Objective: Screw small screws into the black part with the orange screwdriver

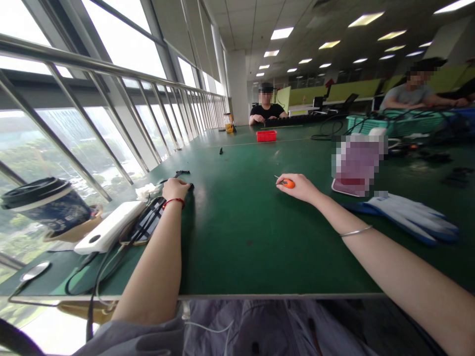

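Right fingers (pixel 292 176) curled round orange screwdriver (pixel 288 183), left fingers (pixel 181 184) at black piece (pixel 191 187).

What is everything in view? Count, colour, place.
Table: one, green, centre.
Screwdriver: one, orange, right of centre.
Takeaway cup: one, dark blue, left.
Oblong device: one, white, beside cup.
Smartphone: one, dark, right of device.
Cables: several, mostly black, both sides.
Tray: one, red, far centre.
Basket: one, teal, right rear.
Work gloves: count unclear, white-blue, right.
Blurred item: one, pinkish, behind gloves.
Container: one, yellow, left rear.
Railing: one, silver, left.
Co-workers: two or more, black and grey shirts, rear.
Ceiling lights: several, white, overhead.
Left grip: one, near black item.
Right grip: one, around screwdriver.
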The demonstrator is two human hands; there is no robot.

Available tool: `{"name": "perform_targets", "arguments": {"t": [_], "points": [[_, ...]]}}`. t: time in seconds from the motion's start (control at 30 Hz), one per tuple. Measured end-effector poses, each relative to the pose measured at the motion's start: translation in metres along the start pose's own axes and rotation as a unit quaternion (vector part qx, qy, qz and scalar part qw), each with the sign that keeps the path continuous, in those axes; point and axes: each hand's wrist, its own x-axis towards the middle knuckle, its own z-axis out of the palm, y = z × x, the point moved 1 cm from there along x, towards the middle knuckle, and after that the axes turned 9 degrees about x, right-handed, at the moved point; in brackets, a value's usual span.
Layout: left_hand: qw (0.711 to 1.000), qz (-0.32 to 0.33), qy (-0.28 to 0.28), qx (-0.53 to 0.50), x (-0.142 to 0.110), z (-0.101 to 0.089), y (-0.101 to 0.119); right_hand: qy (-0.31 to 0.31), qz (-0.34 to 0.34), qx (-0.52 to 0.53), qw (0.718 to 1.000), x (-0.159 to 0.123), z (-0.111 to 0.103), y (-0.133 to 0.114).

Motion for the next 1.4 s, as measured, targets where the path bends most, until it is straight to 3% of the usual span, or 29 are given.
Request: {"name": "perform_targets", "arguments": {"t": [0.53, 0.73, 0.9, 1.0, 1.17, 1.3, 1.4], "points": [[1.000, 0.001, 0.003, 0.007, -0.004, 0.000, 0.004, -0.006, 0.006, -0.006, 1.000, 0.000, 0.000, -0.002], [0.998, -0.016, 0.065, -0.006, -0.004, 0.001, 0.005, -0.007, 0.009, -0.009, 1.000, 0.000, 0.000, -0.002], [1.000, -0.001, 0.009, 0.023, -0.003, 0.005, 0.005, 0.008, 0.027, -0.023, 0.999, -0.001, -0.002, -0.010], [1.000, 0.010, -0.003, 0.020, -0.002, 0.008, 0.008, 0.051, 0.043, -0.031, 0.997, -0.001, -0.004, -0.016], [0.985, 0.139, -0.077, -0.068, -0.014, 0.024, 0.044, 0.201, 0.052, -0.015, 0.978, -0.002, -0.011, -0.029], [0.930, 0.303, -0.143, -0.153, -0.055, 0.040, 0.095, 0.267, 0.023, 0.023, 0.963, -0.005, -0.017, -0.046], [0.891, 0.410, -0.117, -0.155, -0.088, 0.048, 0.125, 0.285, -0.002, 0.061, 0.957, -0.008, -0.022, -0.056]]}}
